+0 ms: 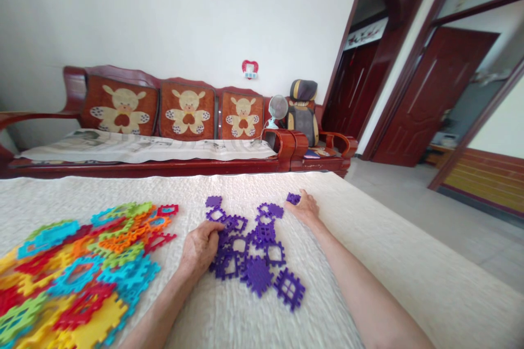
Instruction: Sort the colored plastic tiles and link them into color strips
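Several purple toothed plastic tiles (257,275) lie in a loose, overlapping cluster on the white textured cover. My left hand (200,248) is at the cluster's left edge, its thumb and forefinger closed on a purple piece whose outline is partly hidden. Farther right, my right hand (305,208) has its fingers around a small purple tile (293,198) that lies apart from the others. One solid purple tile (213,201) rests at the far left of the cluster, and a window-patterned tile (289,288) is at its near right.
A large pile of toothed pieces in blue, red, yellow, green and orange (77,275) spreads over the left of the covered table (409,278). Behind it stand a wooden sofa (164,168) with bear cushions, a small fan (278,107) and a chair with a massage pad (303,114).
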`<state>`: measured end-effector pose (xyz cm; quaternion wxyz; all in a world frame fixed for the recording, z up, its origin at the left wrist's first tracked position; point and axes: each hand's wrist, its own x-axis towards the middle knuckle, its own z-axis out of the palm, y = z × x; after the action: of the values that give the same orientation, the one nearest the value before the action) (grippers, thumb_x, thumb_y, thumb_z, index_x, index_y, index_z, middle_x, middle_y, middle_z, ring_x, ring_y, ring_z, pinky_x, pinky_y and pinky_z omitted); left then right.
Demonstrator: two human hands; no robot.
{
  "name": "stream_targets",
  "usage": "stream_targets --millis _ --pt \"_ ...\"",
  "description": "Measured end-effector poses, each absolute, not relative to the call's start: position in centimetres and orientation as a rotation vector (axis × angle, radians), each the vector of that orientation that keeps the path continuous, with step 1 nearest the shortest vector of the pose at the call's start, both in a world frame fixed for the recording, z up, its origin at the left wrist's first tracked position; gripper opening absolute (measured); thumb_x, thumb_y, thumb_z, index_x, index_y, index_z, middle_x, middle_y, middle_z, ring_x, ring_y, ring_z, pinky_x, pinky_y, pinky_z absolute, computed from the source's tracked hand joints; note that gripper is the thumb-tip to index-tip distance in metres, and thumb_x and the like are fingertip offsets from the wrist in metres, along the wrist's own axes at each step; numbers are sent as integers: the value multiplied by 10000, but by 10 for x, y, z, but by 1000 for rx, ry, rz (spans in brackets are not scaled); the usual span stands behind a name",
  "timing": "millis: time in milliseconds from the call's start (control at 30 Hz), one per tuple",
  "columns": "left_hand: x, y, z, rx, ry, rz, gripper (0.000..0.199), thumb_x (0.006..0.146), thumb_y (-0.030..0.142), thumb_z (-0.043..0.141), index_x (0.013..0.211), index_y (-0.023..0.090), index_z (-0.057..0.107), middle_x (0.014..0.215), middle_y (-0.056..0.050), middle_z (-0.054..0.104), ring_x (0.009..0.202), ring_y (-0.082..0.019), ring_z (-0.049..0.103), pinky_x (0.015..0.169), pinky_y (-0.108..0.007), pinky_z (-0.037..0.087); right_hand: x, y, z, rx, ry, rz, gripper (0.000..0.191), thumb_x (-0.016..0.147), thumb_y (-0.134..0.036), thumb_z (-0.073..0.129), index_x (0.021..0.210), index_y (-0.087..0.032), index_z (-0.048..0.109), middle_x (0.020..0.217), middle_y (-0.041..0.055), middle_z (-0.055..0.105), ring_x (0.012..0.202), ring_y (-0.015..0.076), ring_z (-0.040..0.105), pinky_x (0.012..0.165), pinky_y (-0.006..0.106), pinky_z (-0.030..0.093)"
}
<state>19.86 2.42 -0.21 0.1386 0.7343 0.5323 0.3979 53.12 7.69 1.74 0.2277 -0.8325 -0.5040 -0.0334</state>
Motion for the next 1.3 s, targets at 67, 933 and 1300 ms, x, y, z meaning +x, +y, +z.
stream_targets --millis 67,933,1300 --pt "199 24 -2 2125 1543 1149 302 772 185 407 886 217 686 894 13 708 838 -134 651 787 -232 497 530 78 17 -2302 -1379 -93 791 656 -543 557 1317 -153 368 1150 160 515 1122 322 467 905 429 367" --pt "199 26 -4 2148 1525 1168 306 764 185 400 876 229 681 881 24 708 830 -128 652 784 -226 502 528 51 19 -2282 -1386 -145 612 709 -378 522 1270 -155 423 1107 145 527 1042 287 511 867 373 392" --pt "198 26 -5 2136 1511 1164 302 776 189 396 890 220 673 906 11 704 855 -132 645 803 -238 494 525 54 20 -2127 -1383 -241 582 707 -374 529 1244 -165 448 1134 135 509 1059 291 492 881 404 389"
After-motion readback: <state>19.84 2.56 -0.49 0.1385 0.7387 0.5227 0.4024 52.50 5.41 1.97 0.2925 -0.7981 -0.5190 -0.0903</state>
